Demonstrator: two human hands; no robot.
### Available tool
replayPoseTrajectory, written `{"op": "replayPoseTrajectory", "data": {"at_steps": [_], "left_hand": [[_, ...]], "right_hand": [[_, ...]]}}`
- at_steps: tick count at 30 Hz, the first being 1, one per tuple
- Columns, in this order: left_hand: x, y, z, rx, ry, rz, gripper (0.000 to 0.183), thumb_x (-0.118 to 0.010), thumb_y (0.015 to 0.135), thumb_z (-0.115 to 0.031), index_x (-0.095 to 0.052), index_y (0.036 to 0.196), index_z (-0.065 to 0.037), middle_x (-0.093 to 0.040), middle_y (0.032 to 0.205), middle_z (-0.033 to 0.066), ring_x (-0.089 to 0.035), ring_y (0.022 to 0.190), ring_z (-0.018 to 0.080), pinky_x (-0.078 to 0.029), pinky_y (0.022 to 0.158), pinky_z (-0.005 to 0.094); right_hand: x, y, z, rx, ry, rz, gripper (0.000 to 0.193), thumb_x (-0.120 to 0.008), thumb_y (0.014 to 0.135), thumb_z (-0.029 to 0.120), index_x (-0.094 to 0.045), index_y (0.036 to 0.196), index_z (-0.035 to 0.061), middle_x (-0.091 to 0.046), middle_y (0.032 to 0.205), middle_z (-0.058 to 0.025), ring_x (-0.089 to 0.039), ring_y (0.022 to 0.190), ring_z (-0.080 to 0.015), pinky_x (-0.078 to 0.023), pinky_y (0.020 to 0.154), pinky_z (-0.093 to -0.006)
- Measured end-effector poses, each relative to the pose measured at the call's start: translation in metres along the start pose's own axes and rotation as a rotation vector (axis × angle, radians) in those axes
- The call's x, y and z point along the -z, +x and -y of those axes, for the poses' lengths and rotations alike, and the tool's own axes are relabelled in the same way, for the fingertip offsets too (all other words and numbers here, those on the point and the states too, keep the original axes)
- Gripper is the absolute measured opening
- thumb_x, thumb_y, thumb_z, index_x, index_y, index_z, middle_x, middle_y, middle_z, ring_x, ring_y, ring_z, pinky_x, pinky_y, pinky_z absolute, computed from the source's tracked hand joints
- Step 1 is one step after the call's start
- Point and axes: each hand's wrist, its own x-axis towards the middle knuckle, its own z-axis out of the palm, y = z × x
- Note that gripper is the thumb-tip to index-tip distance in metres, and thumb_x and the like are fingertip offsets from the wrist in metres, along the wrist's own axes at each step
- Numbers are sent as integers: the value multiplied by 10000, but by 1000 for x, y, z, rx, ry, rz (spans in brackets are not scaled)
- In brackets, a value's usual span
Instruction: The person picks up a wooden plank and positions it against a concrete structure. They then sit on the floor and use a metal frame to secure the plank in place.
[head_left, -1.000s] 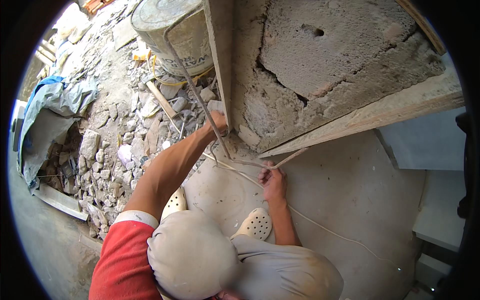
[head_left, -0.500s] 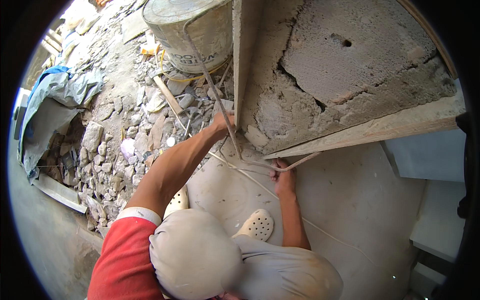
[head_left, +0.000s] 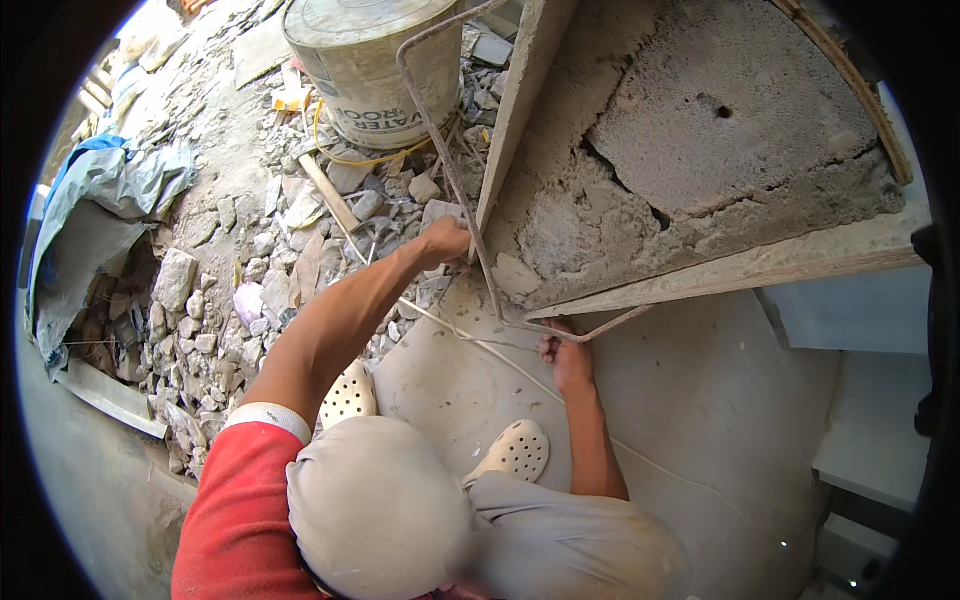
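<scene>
A bent metal rod (head_left: pixel 462 190) runs around the outside of two wooden boards that meet at a corner against rough, cracked concrete (head_left: pixel 740 130). My left hand (head_left: pixel 446 241) is at the lower end of the left board (head_left: pixel 515 115), beside the rod; its fingertips are hidden there. Under the near end of the right board (head_left: pixel 740 272), my right hand (head_left: pixel 567 362) has its fingers curled, right by the rod's lower bend. The rod partly covers this hand, and I cannot make out what is in it.
Broken stones and rubble (head_left: pixel 215 300) cover the ground at left. Behind them stands a large lidded bucket (head_left: pixel 385 85), with a wooden-handled hammer (head_left: pixel 330 195) in front. A pale cable (head_left: pixel 490 350) crosses the floor near my perforated clogs (head_left: pixel 517 452). A grey-blue sheet (head_left: pixel 105 215) lies far left.
In the picture, the rod's upper part and the left board have swung to the right, and the concrete appears shifted right. Both hands stay almost where they were.
</scene>
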Motion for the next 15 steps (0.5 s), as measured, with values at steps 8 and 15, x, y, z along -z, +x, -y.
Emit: {"op": "replayPoseTrajectory", "data": {"at_steps": [8,15], "left_hand": [[6,10,7,27,-67,78,175,-601,951,-167,-680,968,-12,-637,929,99,-646,645,243,-629,623,362],[-3,10,9,-30,-60,-58,250,-734,888,-227,-707,827,14,-670,726,116,-638,530,211,-538,494,343]], "right_hand": [[-5,-4,6,12,-89,-68,204,-671,945,274,-617,884,87,-570,674,-14,-548,541,-122,-385,463,-263],[-8,-3,6,56,-138,-112,107,-612,931,156,-532,889,98,-530,685,-23,-497,519,-133,-363,449,-278]]}}
